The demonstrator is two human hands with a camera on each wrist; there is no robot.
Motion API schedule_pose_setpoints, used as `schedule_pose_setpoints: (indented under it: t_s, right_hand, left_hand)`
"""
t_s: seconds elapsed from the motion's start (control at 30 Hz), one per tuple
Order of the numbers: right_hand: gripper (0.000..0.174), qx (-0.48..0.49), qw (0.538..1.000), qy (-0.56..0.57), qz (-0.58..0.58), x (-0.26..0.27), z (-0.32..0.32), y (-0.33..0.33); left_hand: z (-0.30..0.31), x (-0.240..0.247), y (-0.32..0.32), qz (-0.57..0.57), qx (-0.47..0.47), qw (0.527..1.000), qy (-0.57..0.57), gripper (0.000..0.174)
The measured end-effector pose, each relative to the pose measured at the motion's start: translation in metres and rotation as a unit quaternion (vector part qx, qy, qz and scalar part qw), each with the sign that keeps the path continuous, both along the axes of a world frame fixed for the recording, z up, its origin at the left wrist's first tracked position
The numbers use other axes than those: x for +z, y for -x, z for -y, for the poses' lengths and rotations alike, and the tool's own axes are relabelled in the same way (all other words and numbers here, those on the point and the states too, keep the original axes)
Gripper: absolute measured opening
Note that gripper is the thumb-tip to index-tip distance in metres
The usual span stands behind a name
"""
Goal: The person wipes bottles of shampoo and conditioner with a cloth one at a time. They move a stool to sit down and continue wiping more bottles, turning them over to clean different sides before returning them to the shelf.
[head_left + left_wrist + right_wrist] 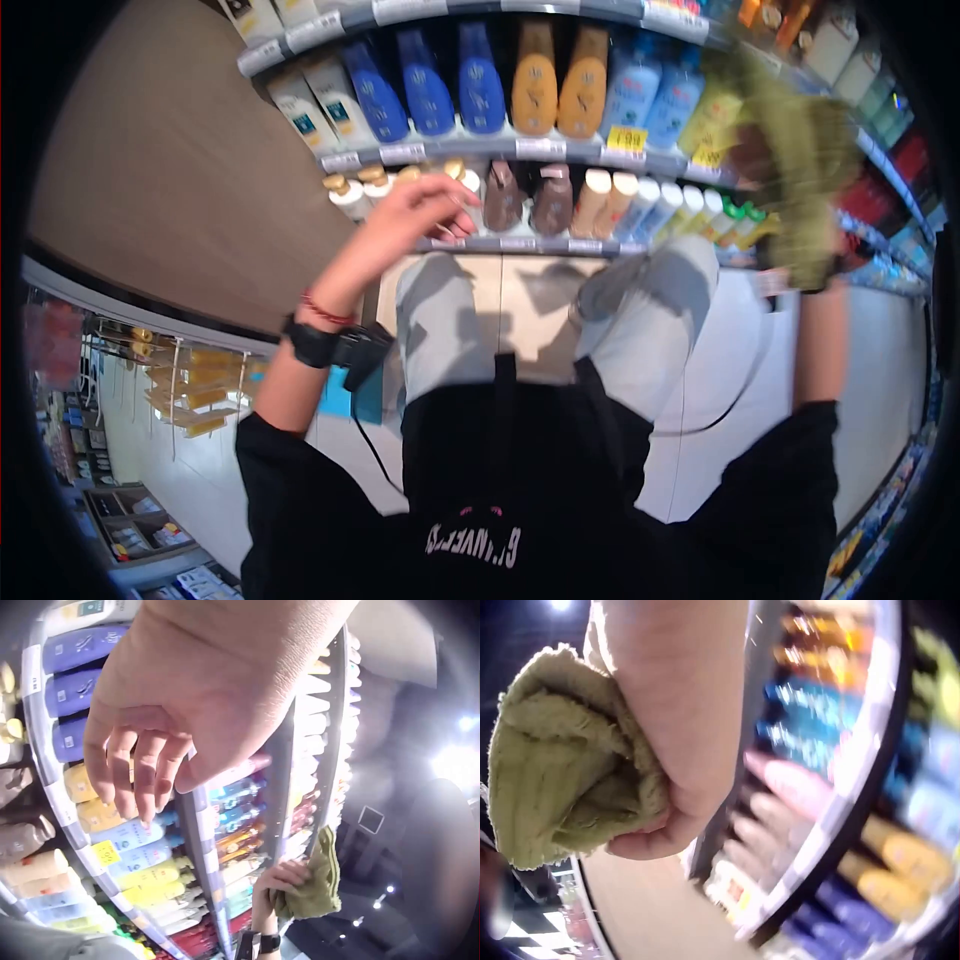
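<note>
My left hand (420,208) hangs in front of the lower shelf, its fingers loosely bent with nothing in them. It overlaps white bottles with gold caps (375,180) in the head view; the left wrist view shows the same hand (161,705) before blue bottles (75,694). A folded olive-green cloth (562,772) is in the grip of my right hand (694,776), fingers curled round its edge. At the right of the head view this cloth (800,170) is blurred and covers part of the shelf's bottles.
Curved shelves with price-label edges (450,148) hold rows of bottles: blue, orange (537,85), light blue and yellow-green. Brown bottles (553,200) stand on the bottom level. My knees (440,320) are close to that shelf. A brown panel (160,150) borders it on the left.
</note>
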State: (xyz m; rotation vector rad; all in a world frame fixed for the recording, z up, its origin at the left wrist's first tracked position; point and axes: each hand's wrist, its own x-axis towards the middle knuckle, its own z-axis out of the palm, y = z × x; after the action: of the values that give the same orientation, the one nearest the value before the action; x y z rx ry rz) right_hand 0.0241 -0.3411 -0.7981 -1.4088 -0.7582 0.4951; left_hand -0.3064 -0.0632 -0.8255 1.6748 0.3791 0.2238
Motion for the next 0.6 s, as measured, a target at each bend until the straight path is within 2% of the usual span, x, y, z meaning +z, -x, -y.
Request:
schedule_pose_setpoints:
  t_s: [0.07, 0.1, 0.13, 0.17, 0.27, 0.3, 0.33, 0.37, 0.4, 0.47, 0.5, 0.57, 0.6]
  right_hand:
    - [0.037, 0.180, 0.969, -0.067, -0.154, -0.023, -0.086, 0.027]
    - [0.037, 0.267, 0.929, -0.069, -0.249, -0.038, -0.118, 0.046]
    - [0.030, 0.367, 0.850, -0.025, -0.377, -0.048, -0.144, 0.058]
    - [0.031, 0.368, 0.847, 0.008, -0.383, -0.067, -0.164, 0.068]
    - [0.033, 0.387, 0.847, 0.071, -0.359, -0.140, -0.188, 0.084]
    - [0.033, 0.374, 0.852, 0.083, -0.356, -0.167, -0.189, 0.087]
    - [0.033, 0.361, 0.858, 0.097, -0.353, -0.176, -0.186, 0.094]
    - [0.031, 0.348, 0.842, 0.114, -0.396, -0.183, -0.184, 0.097]
    - [0.027, 0.367, 0.865, 0.038, -0.339, -0.192, -0.190, 0.101]
    - [0.021, 0.325, 0.865, 0.064, -0.378, -0.208, -0.201, 0.100]
    - [0.018, 0.302, 0.858, 0.099, -0.403, -0.211, -0.204, 0.099]
    - [0.016, 0.228, 0.904, 0.119, -0.341, -0.229, -0.208, 0.106]
    - [0.016, 0.188, 0.924, 0.131, -0.307, -0.237, -0.210, 0.107]
  left_hand:
    - [-0.005, -0.039, -0.021, -0.012, 0.036, 0.999, 0.030, 0.017]
    - [-0.004, -0.049, -0.028, -0.041, 0.048, 0.997, 0.035, 0.017]
    - [-0.004, -0.064, -0.034, -0.052, 0.072, 0.995, 0.051, 0.017]
    - [-0.006, -0.078, -0.039, -0.073, 0.092, 0.991, 0.065, 0.017]
    - [-0.015, -0.126, -0.043, -0.069, 0.080, 0.994, -0.011, 0.017]
    - [-0.016, -0.137, -0.041, -0.120, 0.055, 0.991, -0.014, 0.022]
    - [-0.019, -0.149, -0.039, -0.171, 0.031, 0.985, -0.015, 0.028]
    - [-0.028, -0.173, -0.037, -0.206, -0.009, 0.978, 0.018, 0.030]
    - [-0.024, -0.177, -0.040, -0.199, 0.004, 0.980, -0.008, 0.029]
    - [-0.029, -0.184, -0.051, -0.144, 0.015, 0.989, -0.011, 0.025]
    - [-0.037, -0.189, -0.059, -0.152, 0.019, 0.987, -0.046, 0.025]
    - [-0.058, -0.206, -0.080, -0.165, 0.022, 0.980, -0.111, 0.024]
    - [-0.069, -0.221, -0.088, -0.116, 0.022, 0.987, -0.106, 0.023]
